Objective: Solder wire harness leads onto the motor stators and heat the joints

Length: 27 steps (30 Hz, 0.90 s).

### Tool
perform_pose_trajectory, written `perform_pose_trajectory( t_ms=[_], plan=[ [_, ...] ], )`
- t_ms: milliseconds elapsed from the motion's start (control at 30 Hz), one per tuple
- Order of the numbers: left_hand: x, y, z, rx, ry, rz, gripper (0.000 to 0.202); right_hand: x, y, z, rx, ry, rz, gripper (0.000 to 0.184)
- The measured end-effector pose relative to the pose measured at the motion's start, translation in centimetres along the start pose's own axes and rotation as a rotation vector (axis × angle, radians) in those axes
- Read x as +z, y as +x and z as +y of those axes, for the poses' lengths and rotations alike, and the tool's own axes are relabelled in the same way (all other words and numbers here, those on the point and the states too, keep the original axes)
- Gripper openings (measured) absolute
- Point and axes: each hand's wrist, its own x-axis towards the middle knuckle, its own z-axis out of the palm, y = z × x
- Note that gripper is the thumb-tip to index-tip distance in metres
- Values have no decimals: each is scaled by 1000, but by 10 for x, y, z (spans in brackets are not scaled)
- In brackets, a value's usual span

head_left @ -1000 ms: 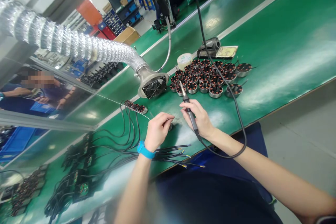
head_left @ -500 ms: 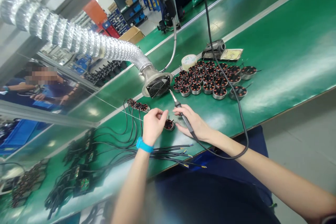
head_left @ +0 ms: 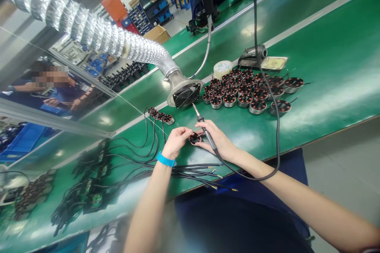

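My right hand (head_left: 221, 142) holds a soldering iron (head_left: 209, 136), its metal tip pointing up and away toward the fan. Thumb and fingers of that hand also reach the rim of a small round motor part (head_left: 195, 138) with copper windings. My left hand (head_left: 177, 142), wearing a blue wristband, is pinched closed at the near left of this motor part. A thin pale strand of solder wire (head_left: 139, 111) runs down from the upper left to the left hand; its end is hidden by the fingers. The iron's tip is apart from the motor part.
Rows of similar motor parts (head_left: 245, 100) stand at the right, beside a tape roll (head_left: 222, 70) and an iron stand (head_left: 252, 57). A fume duct (head_left: 118, 39) with a fan (head_left: 187, 95) hangs ahead. Black cables (head_left: 190, 170) lie near the table edge. A person sits at the far left.
My left fingers have moved right onto the motor part, and my right fingers have closed in on its rim. The part looks raised and tilted. The view has shifted slightly.
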Motion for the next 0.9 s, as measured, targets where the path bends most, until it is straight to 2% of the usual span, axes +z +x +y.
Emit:
perform_pose_trajectory(
  t_ms=[67,133,233,333,400,533,667,800,867,900],
  plan=[
    [2,-2,-5,-12,-66,41,44,1,-1,2,-8,-2,16,54],
    [5,-4,-7,34,-20,79,44,2,-2,3,-4,26,31,57],
    [11,-4,-3,135,195,184,46,4,-4,6,-3,27,63,61],
    [18,-3,2,143,414,248,51,5,-4,8,-20,-31,90,65],
    [21,-2,5,102,454,217,53,4,-4,8,-21,-50,94,66],
    [19,-5,8,67,339,100,45,3,-3,6,-6,-35,78,64],
    [6,-7,6,120,292,32,22,3,-2,4,4,69,59,59],
    [-4,-3,0,164,221,-50,16,4,-2,3,10,114,41,54],
    [-5,-5,1,189,243,-20,15,4,-3,5,10,122,39,55],
    [-4,-9,3,216,283,38,15,5,-3,6,11,129,39,55]
  ],
)
